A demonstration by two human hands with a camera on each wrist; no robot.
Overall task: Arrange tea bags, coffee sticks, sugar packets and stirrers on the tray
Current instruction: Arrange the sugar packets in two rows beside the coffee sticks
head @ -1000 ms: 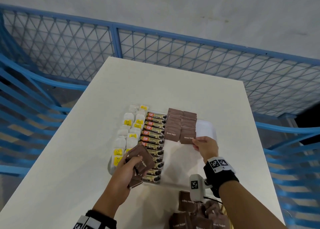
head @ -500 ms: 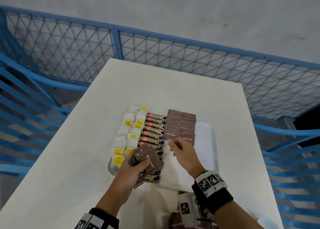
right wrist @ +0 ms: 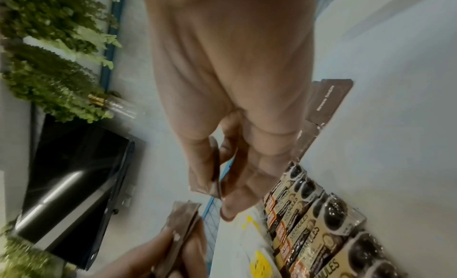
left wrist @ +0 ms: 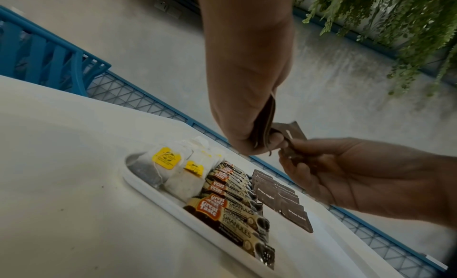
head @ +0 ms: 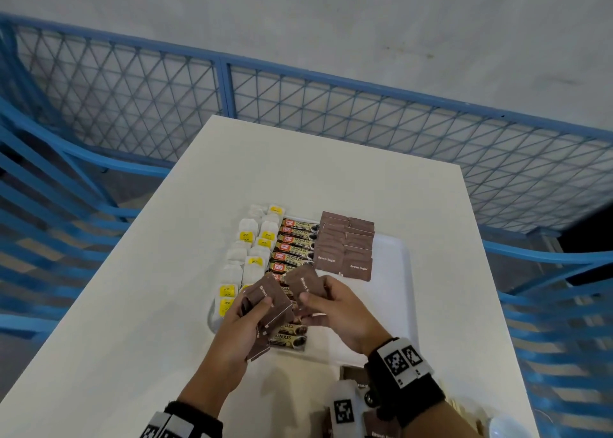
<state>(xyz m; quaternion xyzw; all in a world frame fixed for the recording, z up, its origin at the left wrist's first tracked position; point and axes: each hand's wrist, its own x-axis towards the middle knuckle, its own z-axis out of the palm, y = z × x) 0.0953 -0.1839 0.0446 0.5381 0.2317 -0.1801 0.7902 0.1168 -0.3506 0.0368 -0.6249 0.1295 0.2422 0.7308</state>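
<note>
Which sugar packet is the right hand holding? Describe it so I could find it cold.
On the white tray, coffee sticks run down the middle. Just above their near end, the right hand pinches one brown sugar packet. Unlike the flat rows and the left hand's fanned stack, it is single and lifted.

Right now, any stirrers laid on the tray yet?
No, the tray holds only tea bags, coffee sticks and brown sugar packets; its right part is bare.

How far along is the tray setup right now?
Tea bags and coffee sticks already sit in columns on the white tray, with two short rows of brown sugar packets beside them. In hand: the left hand grips a stack of sugar packets, the right hand pinches one packet. Left: remaining sugar; no stirrers on the tray yet.
</note>
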